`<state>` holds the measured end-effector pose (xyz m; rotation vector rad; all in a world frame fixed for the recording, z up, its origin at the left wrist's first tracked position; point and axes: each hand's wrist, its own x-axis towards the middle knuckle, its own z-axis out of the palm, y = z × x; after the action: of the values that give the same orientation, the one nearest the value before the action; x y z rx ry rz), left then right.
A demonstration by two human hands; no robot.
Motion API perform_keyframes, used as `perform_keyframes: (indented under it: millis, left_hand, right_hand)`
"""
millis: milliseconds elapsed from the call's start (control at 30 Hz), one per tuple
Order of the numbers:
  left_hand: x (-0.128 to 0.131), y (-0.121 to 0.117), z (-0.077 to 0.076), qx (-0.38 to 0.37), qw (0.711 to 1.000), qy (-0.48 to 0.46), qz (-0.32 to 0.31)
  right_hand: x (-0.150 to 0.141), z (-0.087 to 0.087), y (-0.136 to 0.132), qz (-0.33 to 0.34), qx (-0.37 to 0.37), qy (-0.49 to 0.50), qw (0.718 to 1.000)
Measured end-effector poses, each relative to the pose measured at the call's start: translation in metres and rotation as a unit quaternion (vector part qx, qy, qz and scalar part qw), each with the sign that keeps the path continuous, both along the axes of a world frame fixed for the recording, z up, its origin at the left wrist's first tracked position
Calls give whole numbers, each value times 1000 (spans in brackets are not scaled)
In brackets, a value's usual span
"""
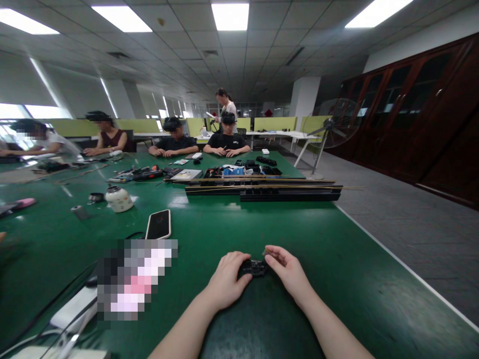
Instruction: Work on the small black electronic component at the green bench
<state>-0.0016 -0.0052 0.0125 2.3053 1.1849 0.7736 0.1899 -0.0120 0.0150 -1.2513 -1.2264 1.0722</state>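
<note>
On the green table in front of me lies a small black part (255, 268), flat, with lighter detail on its upper face; its exact kind is too small to make out. My left hand (229, 279) grips its left end between thumb and fingers. Just off its right end, my right hand (286, 267) pinches a tiny thing (267, 252) between thumb and fingertips, slightly raised above the black part. What that tiny thing is, I cannot tell.
A phone (158, 224) lies to the left, near a white power strip (77, 306) with cables. Farther left stands a white jar (119, 199). Long black rails (290, 194) with thin rods cross the table ahead. Several people sit beyond; a fan (329, 124) stands right.
</note>
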Motion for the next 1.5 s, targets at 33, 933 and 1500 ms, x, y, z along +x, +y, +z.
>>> perform_keyframes:
  millis: [33,933,1500]
  left_hand:
    - [0,0,0,0,1000,0,0]
    - [0,1,-1,-1,1000,2,-3]
    - [0,1,-2,-2,1000,1,-3]
  right_hand:
    - [0,1,0,-3,-2,8,1000]
    - [1,12,-3,-67,-47,133,988]
    - [5,3,1,-79,-55,171,981]
